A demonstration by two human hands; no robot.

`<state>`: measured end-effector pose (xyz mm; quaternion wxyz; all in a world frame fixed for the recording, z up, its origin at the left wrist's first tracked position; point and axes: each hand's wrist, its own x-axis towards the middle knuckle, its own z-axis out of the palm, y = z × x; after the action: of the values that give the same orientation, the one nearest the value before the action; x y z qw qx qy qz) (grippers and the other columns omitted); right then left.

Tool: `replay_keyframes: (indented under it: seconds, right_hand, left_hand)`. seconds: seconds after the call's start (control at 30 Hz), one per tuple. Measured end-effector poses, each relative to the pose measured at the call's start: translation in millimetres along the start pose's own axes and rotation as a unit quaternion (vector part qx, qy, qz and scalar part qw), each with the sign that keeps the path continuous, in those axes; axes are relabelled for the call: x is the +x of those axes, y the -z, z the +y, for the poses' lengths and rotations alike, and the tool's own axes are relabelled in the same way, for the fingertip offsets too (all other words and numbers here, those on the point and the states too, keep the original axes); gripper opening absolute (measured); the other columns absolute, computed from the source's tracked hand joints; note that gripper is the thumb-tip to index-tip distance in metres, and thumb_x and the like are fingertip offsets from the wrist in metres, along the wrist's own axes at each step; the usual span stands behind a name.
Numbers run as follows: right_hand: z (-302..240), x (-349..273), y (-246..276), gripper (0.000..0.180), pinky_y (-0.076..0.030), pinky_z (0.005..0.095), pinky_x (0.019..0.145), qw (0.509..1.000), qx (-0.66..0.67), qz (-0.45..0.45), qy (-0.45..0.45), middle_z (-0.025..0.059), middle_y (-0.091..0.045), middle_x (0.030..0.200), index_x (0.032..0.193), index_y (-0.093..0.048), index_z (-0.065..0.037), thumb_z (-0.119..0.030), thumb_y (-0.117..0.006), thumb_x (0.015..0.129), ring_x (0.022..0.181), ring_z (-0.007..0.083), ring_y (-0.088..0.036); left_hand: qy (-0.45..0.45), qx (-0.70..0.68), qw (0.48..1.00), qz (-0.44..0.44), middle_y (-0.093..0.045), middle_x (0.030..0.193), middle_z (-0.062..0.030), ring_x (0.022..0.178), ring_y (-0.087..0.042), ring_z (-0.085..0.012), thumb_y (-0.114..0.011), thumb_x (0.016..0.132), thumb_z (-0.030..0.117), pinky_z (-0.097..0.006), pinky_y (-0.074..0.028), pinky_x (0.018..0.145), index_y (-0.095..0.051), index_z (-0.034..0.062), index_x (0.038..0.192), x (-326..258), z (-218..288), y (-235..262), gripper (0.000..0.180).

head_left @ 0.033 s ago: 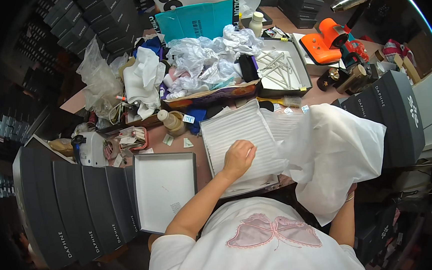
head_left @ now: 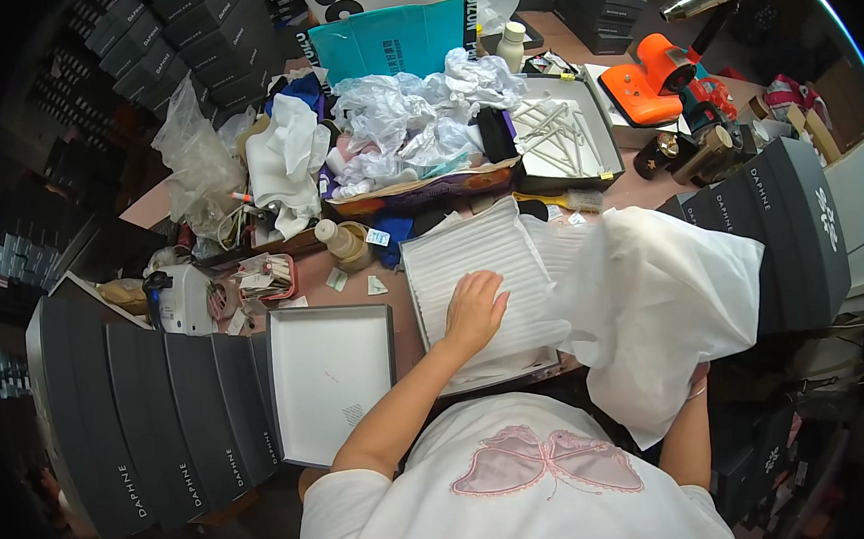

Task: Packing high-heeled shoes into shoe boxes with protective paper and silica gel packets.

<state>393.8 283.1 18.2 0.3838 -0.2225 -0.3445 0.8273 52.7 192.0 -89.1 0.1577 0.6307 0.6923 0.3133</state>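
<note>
My left hand (head_left: 475,315) lies on a ribbed white foam sheet (head_left: 461,247) inside an open shoe box, its fingers stretched and slightly apart. The sheet covers whatever lies under it. To the right, a large translucent white bag or wrapping sheet (head_left: 670,303) bulges up over the box's right side. My right hand (head_left: 699,379) is at its lower right edge, mostly hidden behind it, so its fingers do not show. A white-lined box lid or tray (head_left: 332,382) with a dark rim lies left of the box.
Dark grey shoe boxes stand in rows at left (head_left: 148,430) and right (head_left: 800,224). Behind are crumpled tissue paper (head_left: 391,112), a box of white sticks (head_left: 558,135), a yellow-handled brush (head_left: 578,201), a bottle (head_left: 345,243) and an orange device (head_left: 650,94).
My left hand's fingers have uncurled and spread slightly on the foam sheet. The white bag or sheet has shifted a little left, and a bit more of my right hand shows.
</note>
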Motion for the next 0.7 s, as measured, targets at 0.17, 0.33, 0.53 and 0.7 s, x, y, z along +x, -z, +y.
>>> replay_keyframes:
  seconds: [0.17, 0.33, 0.53, 0.7]
  right_hand:
    - [80.6, 60.8, -16.9, 0.08, -0.048, 0.0415, 0.096, 0.964, -0.154, -0.108, -0.186, 0.0165, -0.053, 0.132, 0.138, -0.038, 0.001, -0.023, -0.072, 0.069, 0.113, 0.0286, -0.057]
    - [180.4, 143.0, -45.6, 0.058, -0.042, 0.0395, 0.102, 0.912, -0.173, -0.054, -0.368, 0.0133, -0.055, 0.129, 0.129, -0.05, 0.003, -0.025, -0.068, 0.081, 0.114, 0.0285, -0.056]
    - [237.7, 141.0, -29.9, 0.064, -0.033, 0.041, 0.106, 0.858, -0.511, 0.053, 0.008, 0.0278, -0.044, 0.136, 0.137, -0.038, 0.004, -0.033, -0.06, 0.09, 0.123, 0.0403, -0.045]
    - [211.4, 104.7, -75.9, 0.061, -0.029, 0.0452, 0.109, 0.673, -0.718, -0.124, 0.126, 0.0395, -0.02, 0.143, 0.14, -0.033, 0.003, -0.032, -0.052, 0.094, 0.125, 0.0558, -0.035]
  left_hand:
    - [-0.02, 0.2, 0.948, -0.248, -0.042, 0.139, -0.0138, 0.131, -0.037, -0.0276, -0.057, 0.087, 0.028, -0.041, -0.029, 0.108, -0.043, 0.0094, 0.135, -26.8, -50.0, -72.4, 0.053]
    - [0.027, 0.144, 0.935, -0.323, -0.03, 0.152, -0.0086, 0.141, -0.024, -0.026, -0.041, 0.094, 0.035, -0.04, -0.017, 0.116, -0.03, 0.0143, 0.146, -69.1, -100.6, -128.2, 0.058]
    - [-0.005, 0.272, 0.936, -0.221, -0.028, 0.154, -0.0064, 0.142, -0.024, -0.0249, -0.031, 0.096, 0.043, -0.039, -0.016, 0.117, -0.03, 0.0162, 0.147, -60.4, -55.6, -63.2, 0.058]
    - [0.1, -0.367, 0.921, -0.083, -0.026, 0.154, -0.0072, 0.143, -0.021, -0.0275, -0.026, 0.096, 0.042, -0.043, -0.012, 0.117, -0.027, 0.0151, 0.149, -82.9, -98.3, -117.9, 0.059]
